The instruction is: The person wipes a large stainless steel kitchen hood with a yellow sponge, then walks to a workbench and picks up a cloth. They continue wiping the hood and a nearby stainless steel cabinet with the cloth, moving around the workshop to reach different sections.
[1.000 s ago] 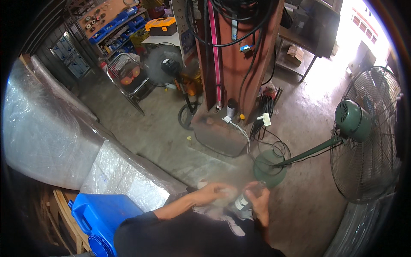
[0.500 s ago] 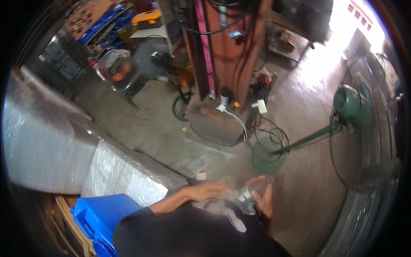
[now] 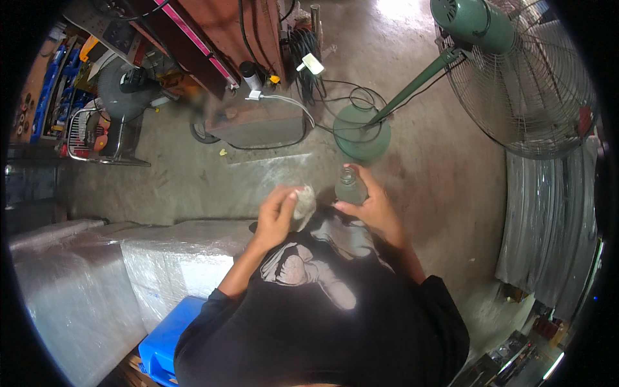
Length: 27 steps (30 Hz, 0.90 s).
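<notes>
My right hand [image 3: 379, 210] grasps the bottle [image 3: 351, 191], its neck toward the far side; my left hand [image 3: 277, 216] pinches the cloth [image 3: 305, 205] to the bottle's left, near but apart.

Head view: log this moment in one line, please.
left hand: holds pale wad | right hand: holds clear bottle | wad and bottle: apart | green fan base: beyond bottle
</notes>
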{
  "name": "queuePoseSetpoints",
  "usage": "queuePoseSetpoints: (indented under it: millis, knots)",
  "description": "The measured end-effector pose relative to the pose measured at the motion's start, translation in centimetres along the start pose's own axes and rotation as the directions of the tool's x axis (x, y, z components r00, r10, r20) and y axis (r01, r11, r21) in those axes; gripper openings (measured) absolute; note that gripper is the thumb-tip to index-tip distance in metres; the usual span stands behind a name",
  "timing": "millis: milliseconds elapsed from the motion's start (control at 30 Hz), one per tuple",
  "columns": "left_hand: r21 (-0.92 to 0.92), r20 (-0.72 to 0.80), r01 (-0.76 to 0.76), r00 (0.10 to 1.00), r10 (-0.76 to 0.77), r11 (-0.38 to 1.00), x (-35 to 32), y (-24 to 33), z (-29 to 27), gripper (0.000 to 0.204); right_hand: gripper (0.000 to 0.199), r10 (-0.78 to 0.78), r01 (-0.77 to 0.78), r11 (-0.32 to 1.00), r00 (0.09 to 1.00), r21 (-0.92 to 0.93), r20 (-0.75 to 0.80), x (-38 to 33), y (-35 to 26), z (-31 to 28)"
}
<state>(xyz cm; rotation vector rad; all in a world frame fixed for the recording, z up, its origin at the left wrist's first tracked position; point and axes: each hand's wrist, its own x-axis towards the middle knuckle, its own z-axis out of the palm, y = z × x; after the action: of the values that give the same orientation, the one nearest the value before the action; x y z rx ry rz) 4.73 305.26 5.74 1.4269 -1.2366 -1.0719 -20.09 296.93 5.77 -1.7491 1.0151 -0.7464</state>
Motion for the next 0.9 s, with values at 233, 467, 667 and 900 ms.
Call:
queuePoseSetpoints:
  millis: [233,467,667,900]
  knots:
    - [-0.083,-0.008,-0.062,0.998,0.061,0.995,2.9,7.0,-1.2,0.019,0.070,-0.005,0.028,0.965,0.996,-0.262,0.087,2.4,-3.5,-1.3]
    - [0.108,0.083,-0.037,0.996,0.028,0.993,4.2,8.0,-1.6,0.016,0.069,-0.187,0.216,0.876,0.976,-0.432,0.110,3.0,-4.3,-1.3]
    - [0.186,-0.049,-0.034,0.998,0.043,0.982,4.4,7.4,-0.2,0.013,0.068,-0.270,0.310,0.776,0.950,-0.550,0.156,2.6,-4.2,-1.4]
    - [0.268,-0.048,0.113,0.993,-0.104,0.957,2.9,5.6,1.3,0.024,0.067,-0.153,0.237,0.752,0.970,-0.615,0.187,0.6,-3.3,-0.9]
